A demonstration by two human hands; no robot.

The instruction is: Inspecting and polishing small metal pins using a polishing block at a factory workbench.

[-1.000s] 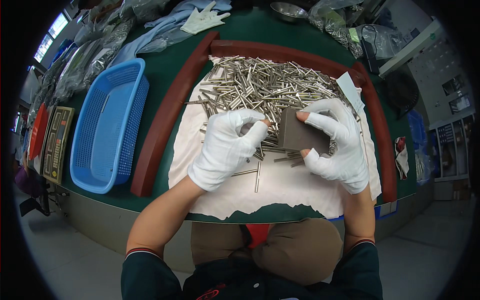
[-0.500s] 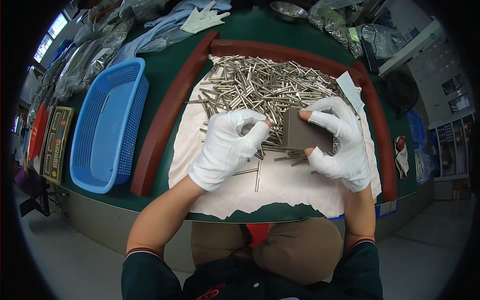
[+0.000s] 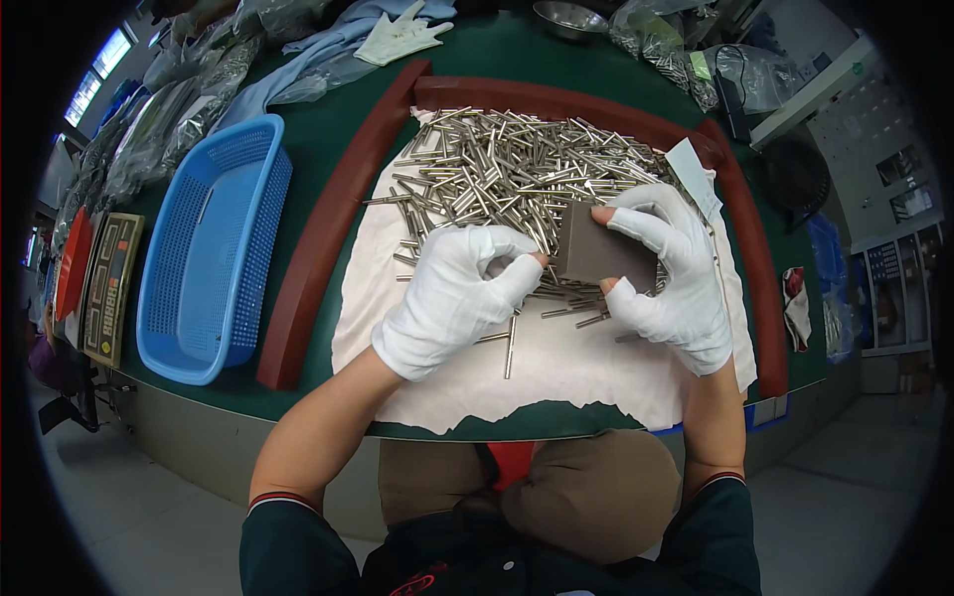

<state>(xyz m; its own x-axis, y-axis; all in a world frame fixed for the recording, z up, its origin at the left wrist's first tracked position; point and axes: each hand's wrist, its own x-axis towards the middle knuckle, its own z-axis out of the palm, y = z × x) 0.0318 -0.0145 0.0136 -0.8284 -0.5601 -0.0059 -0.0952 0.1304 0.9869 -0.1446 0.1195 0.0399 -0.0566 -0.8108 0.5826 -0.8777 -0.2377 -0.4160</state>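
Head view: at the left, a tan box with a dark pattern (image 3: pixel 112 288) sat beside a blue perforated plastic basket (image 3: pixel 204 268) on the dark green surface (image 3: pixel 487 55). Next came the left bar of a dark red three-sided frame (image 3: pixel 328 243), with a pale pink cloth (image 3: pixel 477 395) spread inside it. The left hand (image 3: pixel 452 288), in a white glove with bare tips, had its thumb and forefinger brought together; whether anything lay between them could not be told. Slim silvery metal pins (image 3: pixel 497 169) were heaped across the far part of the cloth, a few straying near. Right of the left hand, a brown rectangular block (image 3: pixel 606 248) was held between the thumb and fingers of the similarly gloved right hand (image 3: pixel 686 283). Farther right, a white paper slip (image 3: pixel 694 179) lay by the frame's right bar.
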